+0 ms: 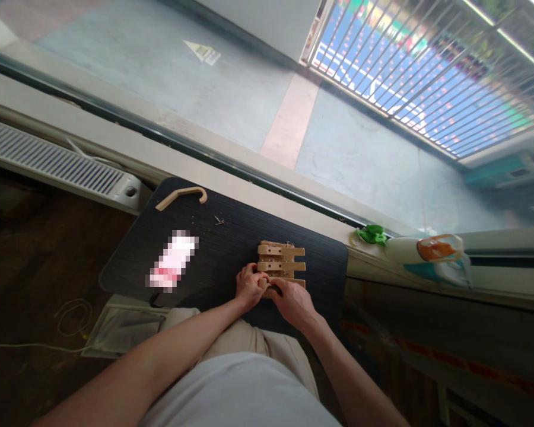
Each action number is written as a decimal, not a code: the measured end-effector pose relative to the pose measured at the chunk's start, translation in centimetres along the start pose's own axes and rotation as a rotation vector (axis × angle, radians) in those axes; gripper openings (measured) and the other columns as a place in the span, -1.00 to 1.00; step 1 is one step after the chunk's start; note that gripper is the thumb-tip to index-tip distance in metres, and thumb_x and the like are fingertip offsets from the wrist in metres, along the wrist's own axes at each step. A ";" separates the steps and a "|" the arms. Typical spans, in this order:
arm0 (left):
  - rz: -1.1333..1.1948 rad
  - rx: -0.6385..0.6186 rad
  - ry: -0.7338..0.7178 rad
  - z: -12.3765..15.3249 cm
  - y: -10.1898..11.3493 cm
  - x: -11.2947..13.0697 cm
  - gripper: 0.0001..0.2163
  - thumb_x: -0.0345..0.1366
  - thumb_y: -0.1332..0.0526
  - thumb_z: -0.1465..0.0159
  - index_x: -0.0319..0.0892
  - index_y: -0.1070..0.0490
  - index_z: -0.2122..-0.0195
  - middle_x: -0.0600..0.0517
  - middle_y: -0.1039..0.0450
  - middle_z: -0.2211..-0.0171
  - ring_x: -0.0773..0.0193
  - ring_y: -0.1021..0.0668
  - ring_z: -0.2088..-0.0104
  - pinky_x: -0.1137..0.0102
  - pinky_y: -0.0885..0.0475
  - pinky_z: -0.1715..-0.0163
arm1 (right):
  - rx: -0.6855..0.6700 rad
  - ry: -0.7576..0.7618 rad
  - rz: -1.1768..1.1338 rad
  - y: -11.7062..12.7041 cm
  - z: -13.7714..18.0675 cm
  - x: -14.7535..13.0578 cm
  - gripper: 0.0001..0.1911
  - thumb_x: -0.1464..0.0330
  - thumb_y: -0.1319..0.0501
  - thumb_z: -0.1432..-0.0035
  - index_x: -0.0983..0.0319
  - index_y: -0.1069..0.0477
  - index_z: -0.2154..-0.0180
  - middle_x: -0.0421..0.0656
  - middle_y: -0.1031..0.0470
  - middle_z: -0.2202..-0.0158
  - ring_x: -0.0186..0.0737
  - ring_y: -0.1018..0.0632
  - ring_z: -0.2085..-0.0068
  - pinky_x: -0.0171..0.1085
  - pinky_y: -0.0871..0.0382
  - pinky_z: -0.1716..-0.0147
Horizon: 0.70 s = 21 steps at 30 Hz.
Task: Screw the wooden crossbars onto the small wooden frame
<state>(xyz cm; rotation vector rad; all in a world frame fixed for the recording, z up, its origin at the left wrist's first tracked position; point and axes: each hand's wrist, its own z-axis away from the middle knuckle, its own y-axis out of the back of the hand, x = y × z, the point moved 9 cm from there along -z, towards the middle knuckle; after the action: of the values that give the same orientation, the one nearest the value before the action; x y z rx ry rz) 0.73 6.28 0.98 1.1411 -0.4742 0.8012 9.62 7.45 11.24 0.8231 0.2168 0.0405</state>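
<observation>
A small wooden piece (281,259) lies on the dark tabletop, with several pale slats (297,251) across a rougher brown backing. Dark holes show in the upper two slats. My left hand (249,289) grips the left end of the lowest slat, fingers curled around its edge. Against the same slat, my right hand (293,302) is closed in a pinch; whatever lies between its fingertips is hidden. Several thin screws or nails (219,220) are scattered beyond my hands. A curved wooden hook (184,192) rests near the table's far left corner.
The dark table (231,249) stands against a window sill (249,190). A pixelated pinkish rectangle (172,261) lies on its left half. A white radiator (57,160) is at the left. On the sill at right are a green crumpled item (372,235) and a plastic package (440,255).
</observation>
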 end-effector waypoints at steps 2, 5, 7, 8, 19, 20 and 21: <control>0.000 0.003 -0.011 0.0 0.1 0.1 -0.89 -0.24 -0.21 -0.03 -0.02 -0.51 0.42 0.05 -0.26 0.12 0.19 -0.31 0.08 0.31 -0.17 0.07 | -0.004 0.016 0.021 0.2 0.1 -0.1 -0.68 0.28 0.03 -0.14 0.06 -0.36 0.10 -0.19 -0.50 0.22 -0.27 -0.47 0.17 -0.35 -0.21 0.26; 0.002 0.006 -0.018 0.1 0.2 0.2 -0.88 -0.23 -0.19 -0.04 -0.02 -0.50 0.42 0.05 -0.26 0.13 0.19 -0.31 0.10 0.30 -0.18 0.09 | 0.027 0.029 0.076 0.8 0.2 -0.3 -0.69 0.31 0.04 -0.13 0.03 -0.38 0.14 -0.21 -0.50 0.23 -0.27 -0.47 0.18 -0.34 -0.20 0.27; 0.002 0.003 -0.014 0.1 0.2 0.2 -0.88 -0.21 -0.19 -0.05 -0.02 -0.50 0.42 0.04 -0.27 0.14 0.19 -0.32 0.10 0.31 -0.18 0.10 | 0.039 0.025 0.102 1.0 0.1 -0.3 -0.69 0.34 0.04 -0.13 0.04 -0.39 0.17 -0.21 -0.51 0.24 -0.27 -0.47 0.19 -0.34 -0.19 0.27; -0.001 0.002 -0.013 0.1 0.2 0.2 -0.87 -0.20 -0.19 -0.05 -0.02 -0.50 0.42 0.04 -0.27 0.14 0.19 -0.31 0.10 0.31 -0.18 0.10 | 0.038 0.022 0.108 1.0 0.1 -0.2 -0.70 0.35 0.05 -0.13 0.05 -0.39 0.18 -0.21 -0.51 0.24 -0.27 -0.47 0.20 -0.34 -0.19 0.28; -0.028 -0.007 -0.008 0.1 0.1 0.2 -0.86 -0.26 -0.15 -0.08 -0.03 -0.51 0.41 0.04 -0.27 0.13 0.20 -0.31 0.10 0.33 -0.18 0.11 | 0.034 -0.051 0.090 0.6 -0.6 0.8 -0.73 0.29 0.04 -0.14 0.13 -0.37 0.19 -0.14 -0.51 0.30 -0.23 -0.49 0.26 -0.31 -0.21 0.34; -0.026 -0.005 -0.008 0.1 0.2 0.3 -0.86 -0.26 -0.15 -0.08 -0.03 -0.51 0.41 0.04 -0.27 0.13 0.19 -0.31 0.10 0.33 -0.18 0.11 | 0.034 -0.036 0.130 0.8 -0.6 0.5 -0.74 0.31 0.03 -0.13 0.14 -0.38 0.22 -0.14 -0.50 0.31 -0.23 -0.49 0.27 -0.31 -0.22 0.34; -0.023 -0.001 -0.011 0.1 0.2 0.3 -0.86 -0.26 -0.15 -0.08 -0.02 -0.51 0.42 0.04 -0.27 0.14 0.19 -0.31 0.11 0.32 -0.18 0.11 | 0.034 -0.016 0.172 1.1 -0.6 0.1 -0.76 0.33 0.02 -0.12 0.14 -0.39 0.26 -0.14 -0.50 0.31 -0.23 -0.49 0.27 -0.31 -0.22 0.35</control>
<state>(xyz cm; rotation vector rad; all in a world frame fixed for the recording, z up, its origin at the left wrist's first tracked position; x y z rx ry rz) 0.76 6.36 1.33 1.1484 -0.4696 0.7748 9.63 8.63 11.62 0.8738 0.1310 0.1918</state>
